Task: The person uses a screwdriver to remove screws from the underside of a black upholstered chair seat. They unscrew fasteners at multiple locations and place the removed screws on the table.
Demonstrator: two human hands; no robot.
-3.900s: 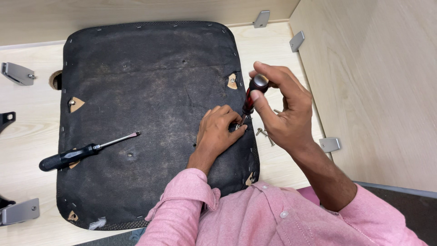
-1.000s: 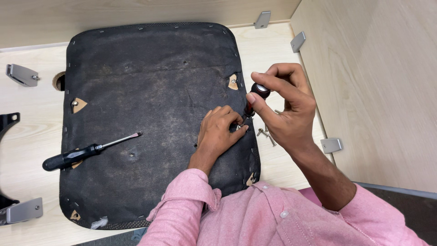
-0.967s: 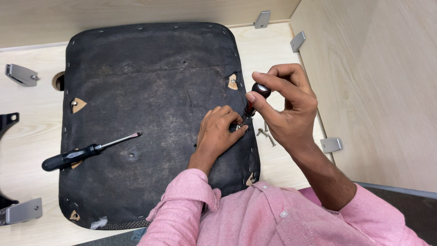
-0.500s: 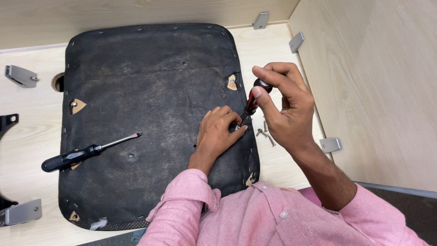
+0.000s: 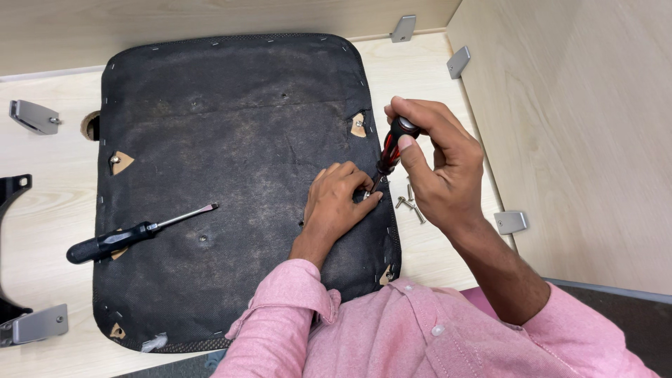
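Since a moment ago my right hand (image 5: 441,171) has tipped the red-and-black screwdriver (image 5: 390,152) a little; my grip is closed around its handle, right of centre. Its tip meets a screw near the right edge of the black seat pad (image 5: 231,140). My left hand (image 5: 339,203) lies flat on the pad, fingertips pinching at that screw. Loose screws (image 5: 409,203) lie on the bench (image 5: 49,182) just right. A black screwdriver (image 5: 136,234) rests lower left. Metal brackets (image 5: 511,222) lie around.

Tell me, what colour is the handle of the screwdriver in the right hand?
Red and black, seen in the head view: screwdriver in right hand.
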